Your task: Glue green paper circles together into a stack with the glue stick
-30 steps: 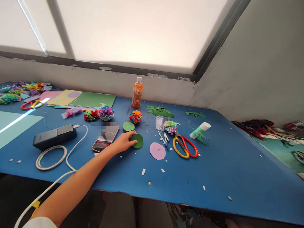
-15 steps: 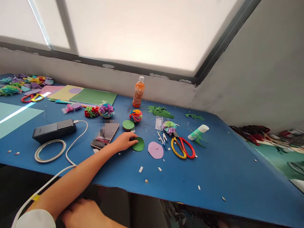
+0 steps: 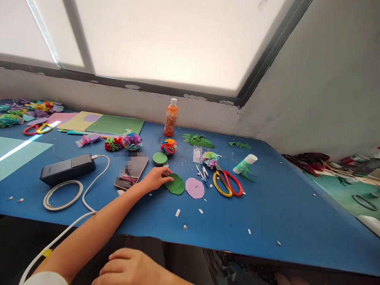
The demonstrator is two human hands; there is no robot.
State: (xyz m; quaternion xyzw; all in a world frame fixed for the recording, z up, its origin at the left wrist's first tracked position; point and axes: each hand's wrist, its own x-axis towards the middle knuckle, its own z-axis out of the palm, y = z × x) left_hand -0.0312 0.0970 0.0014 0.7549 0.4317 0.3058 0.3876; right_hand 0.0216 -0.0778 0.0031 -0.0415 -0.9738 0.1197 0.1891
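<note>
My left hand point(image 3: 157, 179) reaches over the blue table with thumb and fingers closed at the left edge of green paper circles point(image 3: 177, 185), which lie fanned and overlapping. Just right of them is a lilac paper circle point(image 3: 195, 187). Behind my hand sits a stack of round pieces with a green top point(image 3: 160, 158). My right hand point(image 3: 127, 267) is low in front of the table edge, fingers loosely spread, with nothing visible in it. Scissors with one yellow and one red handle point(image 3: 228, 182) lie to the right, near several pens point(image 3: 203, 174).
A glue stick point(image 3: 245, 164) lies on the right. An orange drink bottle point(image 3: 171, 118) stands at the back, near pleated paper flowers point(image 3: 168, 146). On the left are a phone point(image 3: 137, 168), a power bank point(image 3: 68, 168) with a white cable, and a tape ring point(image 3: 63, 195).
The green circle has spread into overlapping circles under my left fingers. My right hand has moved right, showing more of its fingers. The view has shifted slightly.
</note>
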